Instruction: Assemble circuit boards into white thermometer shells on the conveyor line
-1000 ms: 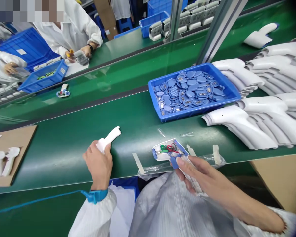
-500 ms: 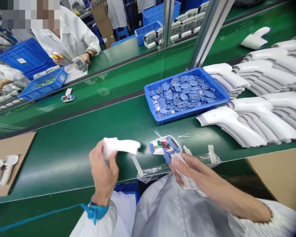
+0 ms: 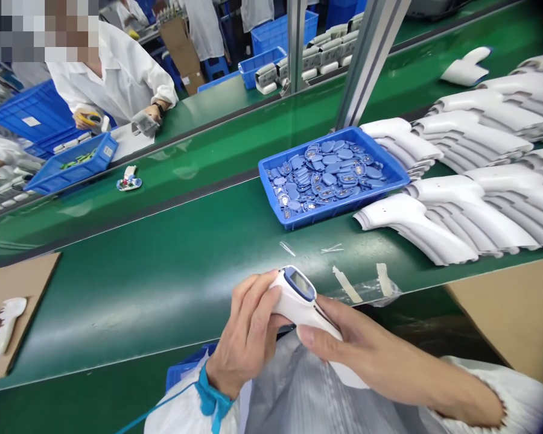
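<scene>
A white handheld infrared thermometer (image 3: 296, 298) with a blue-framed display sits between my hands, its white shell now closed over the electronics. My left hand (image 3: 248, 331) wraps its top and side, while my right hand (image 3: 366, 343) grips the handle end. A blue tray (image 3: 332, 178) of blue circuit-board parts stands on the green conveyor beyond them. To its right lie rows of white thermometer shells (image 3: 416, 226). Strips of tape (image 3: 346, 284) and a clear plastic film are stuck along the belt edge near my right hand.
A cardboard sheet (image 3: 13, 313) with white parts lies on the belt at left. Beyond a metal upright (image 3: 371, 54), a second green belt carries a small assembly (image 3: 129, 182) and a blue bin. Co-workers in white coats handle devices across it.
The white shell from my left hand has closed onto the blue-framed board assembly, forming one device. Both hands have come together over the belt edge, and the view has shifted slightly.
</scene>
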Demonstrator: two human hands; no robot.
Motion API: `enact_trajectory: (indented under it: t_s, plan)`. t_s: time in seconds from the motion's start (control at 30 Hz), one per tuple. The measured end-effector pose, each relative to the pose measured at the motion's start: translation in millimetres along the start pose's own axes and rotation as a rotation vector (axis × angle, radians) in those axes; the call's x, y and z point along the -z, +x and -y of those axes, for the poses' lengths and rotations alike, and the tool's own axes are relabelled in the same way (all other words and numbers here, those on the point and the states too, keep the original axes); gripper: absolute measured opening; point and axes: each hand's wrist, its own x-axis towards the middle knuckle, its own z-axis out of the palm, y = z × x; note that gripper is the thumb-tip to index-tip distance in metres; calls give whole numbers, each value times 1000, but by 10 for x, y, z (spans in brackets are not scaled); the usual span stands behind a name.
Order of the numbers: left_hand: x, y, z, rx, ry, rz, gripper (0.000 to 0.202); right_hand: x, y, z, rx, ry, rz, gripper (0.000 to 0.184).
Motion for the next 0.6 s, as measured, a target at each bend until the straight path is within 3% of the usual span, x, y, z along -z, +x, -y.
enact_trajectory:
  t_s: [0.13,0.3,0.4,0.47,0.6]
  plan:
    - [44,14,-5,52,-80,28,61,4,-3,-42,14,-178,-21,37]
    - [221,189,-48,526,-444,317,48,113,32,-110,94,-311,0,34]
    - [307,318,-70,775,-519,354,39,123,159,-50,263,-320,-153,48]
    - [336,374,-68,850,-523,349,39,73,271,42,338,-350,-216,44]
    - [364,374,-16,876,-556,357,43,-55,416,205,369,-448,-275,30]
